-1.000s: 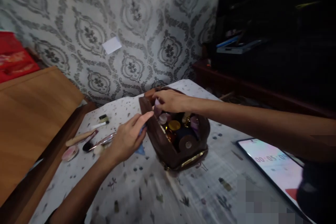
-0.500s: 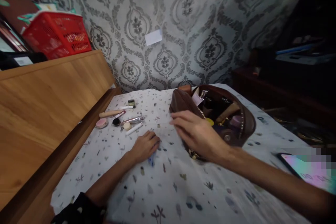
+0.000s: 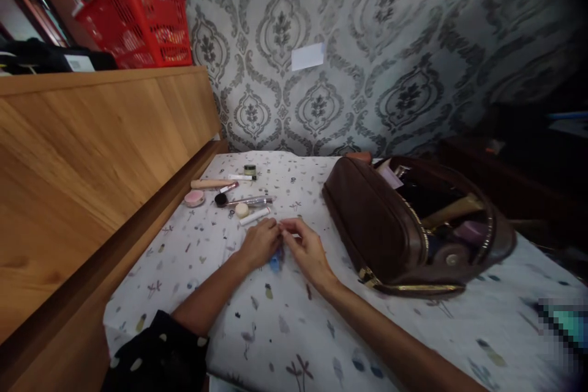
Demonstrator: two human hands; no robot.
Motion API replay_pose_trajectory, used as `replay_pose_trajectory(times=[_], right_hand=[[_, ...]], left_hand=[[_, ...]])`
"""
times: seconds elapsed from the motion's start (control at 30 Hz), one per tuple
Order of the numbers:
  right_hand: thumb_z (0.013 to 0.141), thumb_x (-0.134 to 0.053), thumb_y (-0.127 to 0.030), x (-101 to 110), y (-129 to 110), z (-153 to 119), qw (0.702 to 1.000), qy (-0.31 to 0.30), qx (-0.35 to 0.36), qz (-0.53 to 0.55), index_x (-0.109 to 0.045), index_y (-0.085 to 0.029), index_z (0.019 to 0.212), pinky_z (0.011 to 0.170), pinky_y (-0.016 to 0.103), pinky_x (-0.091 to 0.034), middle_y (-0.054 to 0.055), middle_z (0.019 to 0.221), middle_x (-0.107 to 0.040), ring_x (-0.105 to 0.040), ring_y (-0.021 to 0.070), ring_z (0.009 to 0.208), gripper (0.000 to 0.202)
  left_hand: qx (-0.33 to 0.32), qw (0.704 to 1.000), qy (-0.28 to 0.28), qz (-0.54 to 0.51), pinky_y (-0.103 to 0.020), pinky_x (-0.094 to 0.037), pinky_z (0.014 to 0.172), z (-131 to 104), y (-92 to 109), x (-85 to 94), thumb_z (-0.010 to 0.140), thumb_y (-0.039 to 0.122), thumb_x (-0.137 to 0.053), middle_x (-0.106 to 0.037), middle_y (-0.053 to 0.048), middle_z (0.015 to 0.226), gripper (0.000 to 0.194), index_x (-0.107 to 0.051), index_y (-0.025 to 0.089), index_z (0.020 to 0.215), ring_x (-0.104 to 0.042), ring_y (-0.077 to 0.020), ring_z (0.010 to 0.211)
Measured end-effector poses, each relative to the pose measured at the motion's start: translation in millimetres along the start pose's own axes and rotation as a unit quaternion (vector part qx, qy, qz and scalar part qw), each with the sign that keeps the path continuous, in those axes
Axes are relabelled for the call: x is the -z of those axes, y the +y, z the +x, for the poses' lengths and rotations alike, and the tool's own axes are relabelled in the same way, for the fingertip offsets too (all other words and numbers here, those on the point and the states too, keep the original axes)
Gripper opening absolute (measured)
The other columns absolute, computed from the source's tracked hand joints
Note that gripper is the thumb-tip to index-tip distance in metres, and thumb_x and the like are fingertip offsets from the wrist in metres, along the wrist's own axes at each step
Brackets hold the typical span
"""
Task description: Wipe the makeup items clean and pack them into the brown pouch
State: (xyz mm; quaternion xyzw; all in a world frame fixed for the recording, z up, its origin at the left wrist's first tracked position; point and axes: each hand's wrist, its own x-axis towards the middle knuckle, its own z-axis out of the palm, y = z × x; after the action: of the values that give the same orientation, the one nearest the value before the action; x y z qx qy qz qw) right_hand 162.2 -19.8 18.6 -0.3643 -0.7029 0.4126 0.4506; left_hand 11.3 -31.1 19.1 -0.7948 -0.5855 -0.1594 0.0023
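Right hand (image 3: 309,249) left brown pouch (image 3: 381,226) | meets left hand (image 3: 261,244) on blue item (image 3: 275,261)

The left hand (image 3: 261,244) and right hand (image 3: 307,249) covered most of a small blue thing (image 3: 275,263); what it was could not be told. The bag (image 3: 381,226) beside them hid most of its contents.

The pouch (image 3: 381,220) looks like smooth brown leather with a brassy metal zip. The sheet (image 3: 275,331) is matt printed cloth. The headboard (image 3: 92,147) is satin wood; the basket (image 3: 142,24) is red plastic.
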Motion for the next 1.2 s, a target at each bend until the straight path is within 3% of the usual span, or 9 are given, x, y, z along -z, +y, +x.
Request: replay_pose_trajectory(times=[0.1,0.2,0.4,0.57,0.73,0.97,1.2], right_hand=[[0.087,-0.050,-0.040,-5,15,3,0.998,0.032,-0.044,0.024,-0.060,-0.019,0.099,0.077,0.037,-0.057,0.011,0.096,-0.070,-0.067,0.0237,0.090,0.026],[0.085,-0.051,-0.041,-5,26,0,0.997,0.033,-0.064,0.032,-0.060,-0.019,0.099,0.071,0.036,-0.056,0.011,0.093,-0.070,-0.067,0.0231,0.081,0.027],[0.082,-0.052,-0.039,-2,20,-3,0.996,0.016,-0.081,0.044,-0.059,-0.020,0.095,0.067,0.034,-0.054,0.010,0.087,-0.070,-0.064,0.0215,0.072,0.024],[0.081,-0.050,-0.036,-2,17,-2,0.996,0.013,-0.082,0.038,-0.060,-0.020,0.094,0.065,0.033,-0.052,0.008,0.085,-0.069,-0.061,0.0192,0.067,0.022],[0.080,-0.050,-0.035,-4,26,0,0.997,-0.002,-0.067,0.023,-0.063,-0.017,0.091,0.062,0.030,-0.048,0.006,0.079,-0.066,-0.057,0.0171,0.066,0.025],[0.075,-0.054,-0.038,-7,39,4,0.996,0.007,-0.062,0.056,-0.065,-0.016,0.088,0.057,0.028,-0.046,0.004,0.074,-0.065,-0.054,0.0151,0.062,0.028],[0.074,-0.054,-0.033,-7,37,4,0.996,0.005,-0.051,0.072,-0.064,-0.017,0.082,0.053,0.025,-0.043,0.001,0.066,-0.062,-0.052,0.0127,0.056,0.020]], left_hand=[[0.029,0.999,0.031,0.009,-0.032,-0.051,0.083,0,-8,8.1,0.097,0.023,-0.044,-0.066,-0.008,0.097,0.022,-0.065,0.018,0.099,-0.062,-0.0202,0.094],[0.069,0.995,0.073,0.016,-0.031,-0.049,0.091,3,-23,19.6,0.097,0.022,-0.044,-0.067,-0.006,0.107,0.023,-0.063,0.022,0.108,-0.061,-0.0195,0.104],[0.236,0.957,0.162,0.043,-0.041,-0.044,0.102,-3,-86,40.4,0.091,0.008,-0.039,-0.060,-0.014,0.123,0.039,-0.057,0.017,0.124,-0.052,-0.0270,0.121],[0.302,0.941,0.148,0.045,-0.043,-0.045,0.101,-13,-127,37.6,0.082,0.000,-0.042,-0.059,-0.013,0.132,0.057,-0.053,0.019,0.135,-0.048,-0.0292,0.127],[0.296,0.947,0.122,0.037,-0.038,-0.047,0.097,-11,-140,29.4,0.079,-0.001,-0.045,-0.059,-0.007,0.136,0.064,-0.053,0.026,0.137,-0.052,-0.0261,0.125],[0.367,0.913,0.176,0.029,-0.033,-0.049,0.083,-6,-155,21.5,0.086,0.009,-0.047,-0.069,-0.006,0.104,0.040,-0.061,0.025,0.119,-0.063,-0.0239,0.102],[0.358,0.903,0.233,0.043,-0.033,-0.047,0.088,-4,-154,24.8,0.087,0.008,-0.043,-0.065,-0.009,0.108,0.030,-0.061,0.019,0.108,-0.061,-0.0228,0.105]])
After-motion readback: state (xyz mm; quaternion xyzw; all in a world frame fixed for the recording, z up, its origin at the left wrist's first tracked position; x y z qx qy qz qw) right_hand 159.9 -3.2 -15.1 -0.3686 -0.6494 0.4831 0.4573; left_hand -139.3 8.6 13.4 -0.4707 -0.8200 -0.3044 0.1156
